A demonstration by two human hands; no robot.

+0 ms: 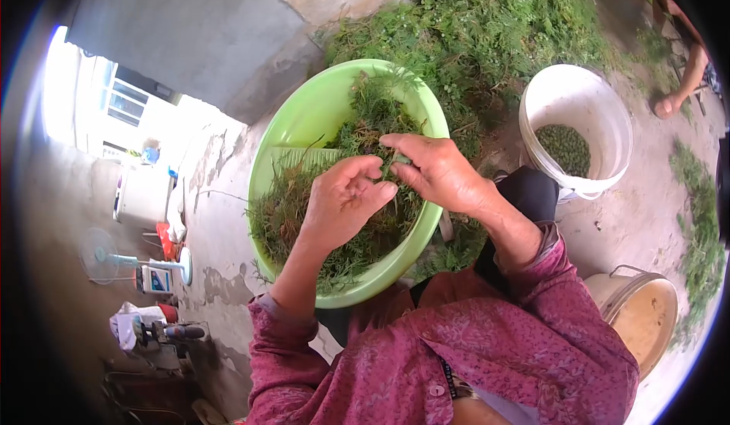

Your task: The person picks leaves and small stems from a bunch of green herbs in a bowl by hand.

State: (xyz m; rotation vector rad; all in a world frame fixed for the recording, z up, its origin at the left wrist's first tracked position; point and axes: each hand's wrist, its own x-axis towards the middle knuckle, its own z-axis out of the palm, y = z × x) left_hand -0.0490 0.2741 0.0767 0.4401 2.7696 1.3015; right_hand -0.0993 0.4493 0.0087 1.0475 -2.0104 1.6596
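Observation:
Over a light-green plastic tub [285, 132] heaped with cut evergreen sprigs [357, 132], my two hands meet fingertip to fingertip. My right hand [449, 172] pinches a small green sprig [399, 160] between thumb and fingers. Close beside it, my left hand [344, 203] has its fingers curled and its thumb reaching toward the right fingertips. Whatever lies inside that curl is too small to make out. A ridged panel [304, 156] shows on the tub's inner side, above the greenery.
A white bucket [612, 109] holding small green cones or fruits [563, 149] stands to the right. Behind the tub lies a large pile of green branches [487, 37]. A beige bucket [639, 318] stands at lower right, another person's foot [668, 107] at upper right, a fan [103, 256] at left.

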